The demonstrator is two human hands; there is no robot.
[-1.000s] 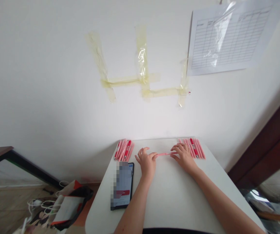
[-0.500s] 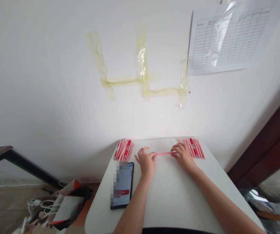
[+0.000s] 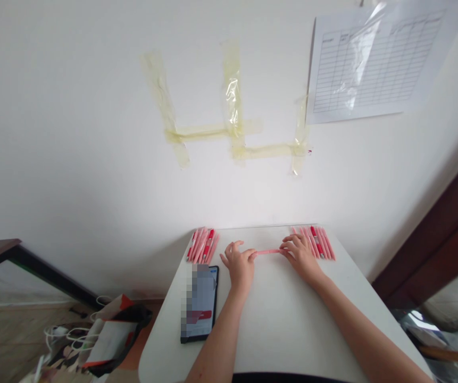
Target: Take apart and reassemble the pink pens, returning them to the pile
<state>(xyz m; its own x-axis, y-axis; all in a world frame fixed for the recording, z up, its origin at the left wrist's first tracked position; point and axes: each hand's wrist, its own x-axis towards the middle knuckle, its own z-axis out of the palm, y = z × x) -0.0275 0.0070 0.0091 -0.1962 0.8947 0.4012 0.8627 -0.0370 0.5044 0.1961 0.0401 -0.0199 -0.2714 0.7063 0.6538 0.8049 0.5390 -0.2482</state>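
Observation:
A thin pink pen (image 3: 267,251) lies crosswise near the far edge of the white table (image 3: 280,324). My left hand (image 3: 240,264) pinches its left end, the other fingers raised. My right hand (image 3: 301,254) pinches its right end. A row of several pink and red pens (image 3: 202,246) lies at the far left of the table. A second row of pink and red pens (image 3: 319,242) lies at the far right, just beside my right hand.
A phone (image 3: 200,304) with a lit screen lies on the table's left side, near my left forearm. The white wall behind carries yellowed tape strips (image 3: 232,101) and a printed sheet (image 3: 372,58). Bags and cables (image 3: 101,335) lie on the floor at the left.

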